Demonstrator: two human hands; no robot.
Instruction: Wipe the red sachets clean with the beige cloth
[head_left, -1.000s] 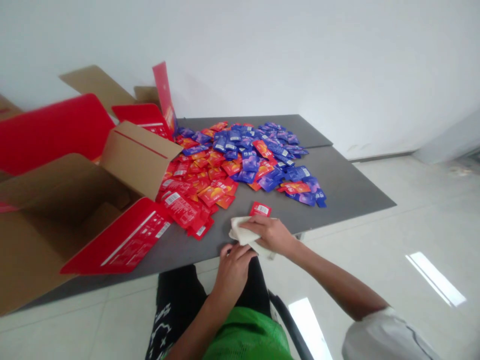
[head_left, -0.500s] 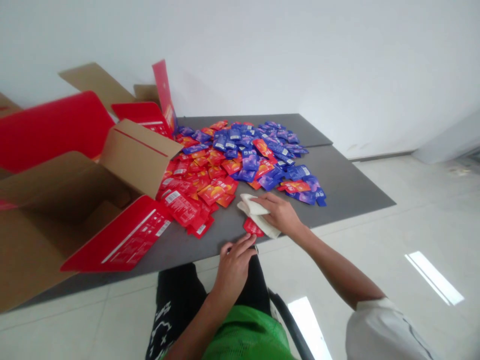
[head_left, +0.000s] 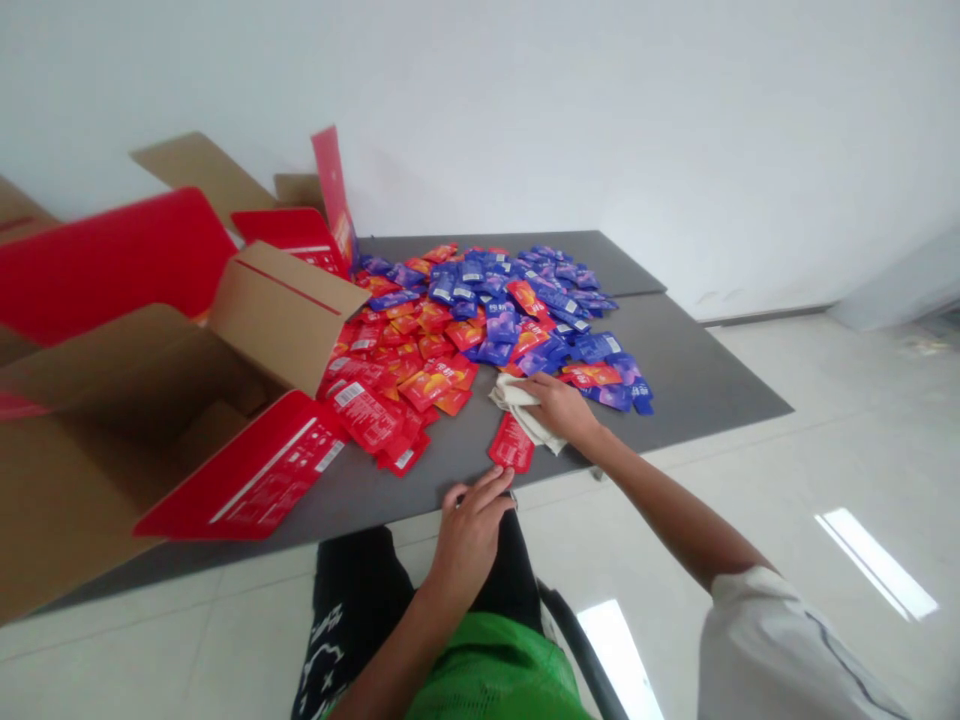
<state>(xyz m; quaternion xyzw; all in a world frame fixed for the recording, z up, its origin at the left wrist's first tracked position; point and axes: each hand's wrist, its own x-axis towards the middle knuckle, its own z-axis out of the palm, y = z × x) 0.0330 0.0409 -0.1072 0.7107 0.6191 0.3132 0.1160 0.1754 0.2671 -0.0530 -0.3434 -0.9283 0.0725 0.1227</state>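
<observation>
A single red sachet (head_left: 511, 446) lies flat near the front edge of the grey table, printed text facing up. The fingertips of my left hand (head_left: 474, 515) rest on its near end, fingers stretched out and not wrapped round anything. My right hand (head_left: 561, 405) grips a folded cream cloth (head_left: 517, 393), which covers the far right part of the sachet. Beyond my hands spreads a heap of packets: red and orange sachets (head_left: 375, 400) on the left, purple-blue sachets (head_left: 502, 325) mostly at the middle and right.
Open cardboard boxes with red outer sides stand at the left; the nearest box (head_left: 274, 315) has its flaps spread over the table (head_left: 697, 370). A white wall (head_left: 637, 120) rises behind. Pale tiled floor (head_left: 825, 460) shows at the right, below the table's edge.
My right hand has slid the cloth away from me and slightly right, baring more of the red sachet. My left hand has stayed at the sachet's near end.
</observation>
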